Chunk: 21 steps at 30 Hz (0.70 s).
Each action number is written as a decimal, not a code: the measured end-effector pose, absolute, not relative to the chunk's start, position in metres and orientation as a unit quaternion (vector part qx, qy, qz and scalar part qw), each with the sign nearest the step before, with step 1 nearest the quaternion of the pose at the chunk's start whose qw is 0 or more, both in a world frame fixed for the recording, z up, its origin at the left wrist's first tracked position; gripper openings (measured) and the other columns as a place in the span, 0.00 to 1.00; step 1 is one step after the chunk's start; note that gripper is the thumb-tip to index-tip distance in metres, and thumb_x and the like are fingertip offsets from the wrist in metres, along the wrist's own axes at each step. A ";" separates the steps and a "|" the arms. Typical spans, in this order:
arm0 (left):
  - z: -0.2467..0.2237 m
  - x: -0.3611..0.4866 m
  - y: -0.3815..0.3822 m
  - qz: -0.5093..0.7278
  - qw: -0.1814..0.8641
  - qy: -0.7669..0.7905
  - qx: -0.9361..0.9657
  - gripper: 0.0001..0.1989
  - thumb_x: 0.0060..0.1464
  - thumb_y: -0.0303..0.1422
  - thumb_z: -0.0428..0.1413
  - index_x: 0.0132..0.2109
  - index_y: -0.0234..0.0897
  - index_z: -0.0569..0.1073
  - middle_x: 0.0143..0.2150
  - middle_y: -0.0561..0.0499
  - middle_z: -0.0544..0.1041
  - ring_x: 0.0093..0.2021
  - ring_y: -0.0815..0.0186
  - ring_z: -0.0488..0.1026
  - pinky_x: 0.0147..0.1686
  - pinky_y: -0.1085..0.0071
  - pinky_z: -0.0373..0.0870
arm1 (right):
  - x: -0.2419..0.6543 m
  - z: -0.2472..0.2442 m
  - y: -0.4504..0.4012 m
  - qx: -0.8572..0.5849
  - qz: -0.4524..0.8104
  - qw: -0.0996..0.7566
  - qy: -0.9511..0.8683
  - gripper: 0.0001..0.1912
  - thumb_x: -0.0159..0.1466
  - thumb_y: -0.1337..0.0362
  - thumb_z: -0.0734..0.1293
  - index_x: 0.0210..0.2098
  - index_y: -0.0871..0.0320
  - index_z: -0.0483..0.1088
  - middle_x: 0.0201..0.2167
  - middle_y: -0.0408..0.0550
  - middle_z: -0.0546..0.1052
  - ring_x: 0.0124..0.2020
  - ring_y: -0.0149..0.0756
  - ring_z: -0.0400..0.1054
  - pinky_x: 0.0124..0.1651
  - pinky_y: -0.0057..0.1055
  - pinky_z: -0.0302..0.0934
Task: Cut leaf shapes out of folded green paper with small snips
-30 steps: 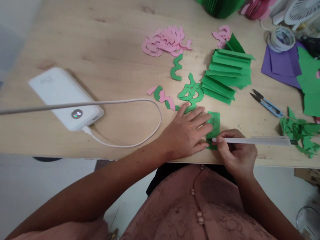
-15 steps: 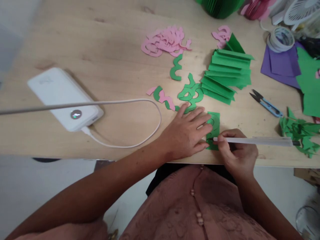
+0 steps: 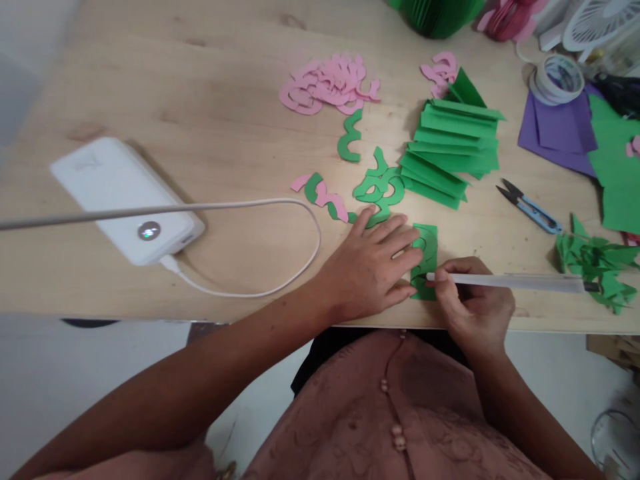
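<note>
A small green paper rectangle with dark curved lines drawn on it lies near the table's front edge. My left hand is flat and open, its fingertips resting on the paper's left side. My right hand grips a white pen, whose tip touches the lower part of the paper. Just beyond my left fingers are wavy green paper cutouts, and a wavy pink and green strip lies beside them. Behind the rectangle, folded green paper strips are heaped.
A white power bank with a looping cable lies on the left. Pink cutouts are piled at the back. Blue-handled thread snips, green scraps, purple paper, tape rolls and a white fan are on the right.
The view has shifted slightly, moving everything a little left. Both hands keep nearly the same pose, with the pen tip still on the green paper.
</note>
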State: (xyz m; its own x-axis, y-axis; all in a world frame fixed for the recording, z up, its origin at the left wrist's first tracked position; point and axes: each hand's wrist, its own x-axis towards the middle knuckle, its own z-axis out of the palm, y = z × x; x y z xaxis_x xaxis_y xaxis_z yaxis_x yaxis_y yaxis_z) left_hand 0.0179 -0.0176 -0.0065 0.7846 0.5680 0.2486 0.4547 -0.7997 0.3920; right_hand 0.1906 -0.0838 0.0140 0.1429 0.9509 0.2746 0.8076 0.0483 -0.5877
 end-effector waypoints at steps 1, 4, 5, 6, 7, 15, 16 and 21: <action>-0.006 0.018 -0.018 0.181 0.158 0.275 0.931 0.19 0.59 0.43 0.51 0.51 0.35 0.70 0.61 0.42 0.68 0.64 0.50 0.56 0.62 0.43 0.46 | 0.191 0.013 -0.084 -0.682 0.113 0.331 -0.642 0.06 0.60 0.66 0.65 0.26 0.58 0.68 0.19 0.42 0.73 0.18 0.31 0.68 0.19 0.25 0.59; -0.006 0.018 -0.018 0.184 0.160 0.275 0.930 0.19 0.59 0.42 0.51 0.51 0.36 0.71 0.61 0.42 0.68 0.64 0.50 0.56 0.62 0.43 0.47 | 0.191 0.012 -0.085 -0.685 0.120 0.335 -0.635 0.06 0.60 0.65 0.66 0.26 0.58 0.68 0.19 0.42 0.73 0.18 0.31 0.68 0.19 0.25 0.59; -0.006 0.018 -0.018 0.184 0.161 0.275 0.930 0.18 0.58 0.42 0.51 0.51 0.36 0.71 0.61 0.42 0.68 0.64 0.50 0.56 0.61 0.43 0.47 | 0.191 0.012 -0.084 -0.686 0.118 0.335 -0.635 0.06 0.60 0.65 0.66 0.26 0.58 0.68 0.19 0.42 0.73 0.18 0.31 0.67 0.19 0.25 0.59; -0.006 0.018 -0.018 0.184 0.162 0.275 0.930 0.18 0.58 0.42 0.51 0.51 0.36 0.71 0.61 0.42 0.68 0.64 0.50 0.56 0.61 0.43 0.47 | 0.191 0.012 -0.084 -0.686 0.116 0.333 -0.636 0.06 0.60 0.66 0.66 0.26 0.58 0.68 0.19 0.42 0.73 0.17 0.30 0.67 0.19 0.25 0.59; -0.006 0.018 -0.018 0.184 0.163 0.275 0.929 0.18 0.58 0.42 0.52 0.51 0.36 0.71 0.61 0.42 0.68 0.64 0.50 0.56 0.61 0.44 0.47 | 0.191 0.013 -0.084 -0.686 0.112 0.330 -0.639 0.06 0.60 0.66 0.66 0.26 0.58 0.68 0.18 0.42 0.73 0.17 0.30 0.66 0.19 0.25 0.58; -0.006 0.018 -0.018 0.179 0.161 0.277 0.930 0.18 0.59 0.42 0.51 0.51 0.36 0.71 0.61 0.42 0.68 0.65 0.50 0.56 0.62 0.44 0.46 | 0.189 0.014 -0.082 -0.687 0.101 0.332 -0.638 0.07 0.60 0.66 0.65 0.25 0.58 0.68 0.18 0.42 0.73 0.17 0.30 0.66 0.19 0.25 0.58; -0.006 0.019 -0.017 0.178 0.161 0.277 0.930 0.18 0.59 0.42 0.51 0.51 0.36 0.71 0.61 0.42 0.68 0.65 0.50 0.56 0.62 0.44 0.46 | 0.189 0.014 -0.082 -0.688 0.102 0.335 -0.635 0.07 0.60 0.65 0.65 0.25 0.57 0.68 0.18 0.42 0.73 0.17 0.30 0.66 0.19 0.25 0.58; -0.006 0.019 -0.018 0.181 0.161 0.277 0.930 0.18 0.59 0.42 0.51 0.51 0.36 0.71 0.60 0.42 0.68 0.65 0.50 0.56 0.62 0.44 0.46 | 0.189 0.014 -0.082 -0.690 0.099 0.333 -0.635 0.08 0.60 0.64 0.65 0.25 0.57 0.67 0.18 0.42 0.73 0.17 0.31 0.66 0.19 0.26 0.58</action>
State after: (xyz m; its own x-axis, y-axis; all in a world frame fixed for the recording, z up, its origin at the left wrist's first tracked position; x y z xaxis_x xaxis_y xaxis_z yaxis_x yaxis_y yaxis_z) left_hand 0.0187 -0.0178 -0.0062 0.7807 0.5736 0.2479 0.4569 -0.7947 0.3997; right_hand 0.1888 -0.0822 0.0137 0.1740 0.9425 0.2853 0.8102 0.0276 -0.5855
